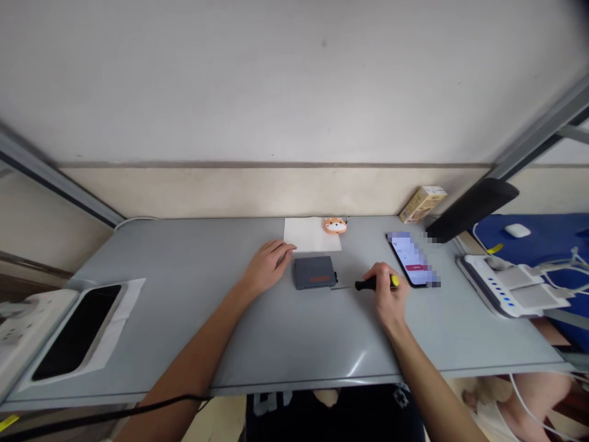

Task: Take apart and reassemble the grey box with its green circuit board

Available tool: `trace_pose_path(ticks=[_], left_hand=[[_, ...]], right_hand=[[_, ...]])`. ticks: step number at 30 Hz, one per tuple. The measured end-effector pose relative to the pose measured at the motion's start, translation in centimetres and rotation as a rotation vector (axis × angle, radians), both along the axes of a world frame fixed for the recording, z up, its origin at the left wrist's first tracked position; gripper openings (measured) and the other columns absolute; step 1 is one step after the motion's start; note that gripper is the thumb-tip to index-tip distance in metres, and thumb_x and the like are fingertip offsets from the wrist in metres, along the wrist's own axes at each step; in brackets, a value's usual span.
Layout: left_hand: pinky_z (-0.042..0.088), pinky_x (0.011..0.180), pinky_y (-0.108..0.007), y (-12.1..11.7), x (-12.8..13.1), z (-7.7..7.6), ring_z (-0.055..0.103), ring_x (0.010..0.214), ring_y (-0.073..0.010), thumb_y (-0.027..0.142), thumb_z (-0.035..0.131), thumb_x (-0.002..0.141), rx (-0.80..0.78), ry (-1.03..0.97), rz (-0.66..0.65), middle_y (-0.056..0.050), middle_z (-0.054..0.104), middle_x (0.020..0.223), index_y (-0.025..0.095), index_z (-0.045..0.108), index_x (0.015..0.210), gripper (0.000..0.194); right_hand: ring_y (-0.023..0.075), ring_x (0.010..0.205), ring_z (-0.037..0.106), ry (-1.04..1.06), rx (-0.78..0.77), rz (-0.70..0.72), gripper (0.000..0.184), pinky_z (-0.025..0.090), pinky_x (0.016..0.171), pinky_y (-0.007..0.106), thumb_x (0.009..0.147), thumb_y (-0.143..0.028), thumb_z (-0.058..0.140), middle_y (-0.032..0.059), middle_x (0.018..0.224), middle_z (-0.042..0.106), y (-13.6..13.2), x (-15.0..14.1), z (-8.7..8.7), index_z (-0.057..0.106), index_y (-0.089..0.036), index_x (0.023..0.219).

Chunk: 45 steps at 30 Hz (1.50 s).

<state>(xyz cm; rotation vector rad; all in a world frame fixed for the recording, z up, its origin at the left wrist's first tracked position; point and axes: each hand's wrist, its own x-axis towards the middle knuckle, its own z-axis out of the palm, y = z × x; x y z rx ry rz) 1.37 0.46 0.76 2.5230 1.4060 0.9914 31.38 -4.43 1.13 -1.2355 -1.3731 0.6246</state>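
Observation:
My right hand (390, 294) is closed around the black and yellow handle of a screwdriver (365, 284). Its thin metal shaft points left, with the tip low near the right front corner of a small dark grey box (315, 273). The box lies flat on the grey table, with a reddish mark on top and a small black part sticking out on its right side. My left hand (269, 265) rests on the table just left of the box, fingers stretched out toward a sheet of white paper (304, 233). I see nothing held in it.
An orange animal-faced case (335, 225) sits on the paper. To the right are a lit phone (411, 258), a small carton (422, 204), a black upright object (473, 209) and a white power strip (501, 285) with cables. Another phone (78, 331) lies left. Someone's leg (534, 399) shows lower right.

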Motion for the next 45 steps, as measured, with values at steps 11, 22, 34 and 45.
trace_pose_path(ticks=[11, 22, 34, 45], left_hand=[[0.052, 0.093, -0.038, 0.1, -0.1, -0.1, 0.066, 0.096, -0.0197, 0.023, 0.044, 0.105, 0.013, -0.015, -0.015, -0.005, 0.072, 0.100, 0.021, 0.068, 0.111, 0.024], [0.053, 0.083, -0.035, -1.5, 1.1, 1.2, 0.065, 0.090, -0.0194, 0.028, 0.056, 0.098, -0.157, 0.063, -0.141, -0.007, 0.067, 0.105, 0.022, 0.063, 0.117, 0.022], [0.053, 0.080, -0.033, -1.6, 1.3, 1.5, 0.064, 0.085, -0.0170, 0.030, 0.054, 0.100, -0.223, 0.033, -0.122, -0.006, 0.066, 0.109, 0.023, 0.063, 0.119, 0.022], [0.054, 0.089, -0.035, -1.2, 1.2, 0.6, 0.065, 0.096, -0.0195, 0.024, 0.052, 0.100, -0.097, 0.052, -0.123, -0.007, 0.064, 0.110, 0.022, 0.065, 0.117, 0.021]], right_hand=[[0.0147, 0.060, 0.050, -0.029, 0.088, 0.001, 0.048, 0.035, 0.060, 0.032, 0.103, -0.041, 0.046, 0.0011, 0.062, 0.057, -0.1, 0.0, 0.5, 0.063, -0.020, 0.063], [0.0140, 0.058, 0.048, 0.000, 0.111, 0.000, 0.049, 0.033, 0.059, 0.032, 0.103, -0.041, 0.046, 0.0003, 0.060, 0.055, -0.2, -0.1, 0.5, 0.061, -0.020, 0.062], [0.0141, 0.058, 0.049, -0.004, 0.112, 0.030, 0.046, 0.034, 0.059, 0.032, 0.103, -0.040, 0.048, 0.0003, 0.061, 0.056, -0.3, -0.2, 0.4, 0.063, -0.020, 0.064], [0.0146, 0.067, 0.057, -0.030, 0.066, 0.374, 0.028, 0.041, 0.064, 0.031, 0.101, -0.031, 0.053, 0.0012, 0.075, 0.063, -0.6, -1.4, 0.5, 0.067, -0.021, 0.079]])
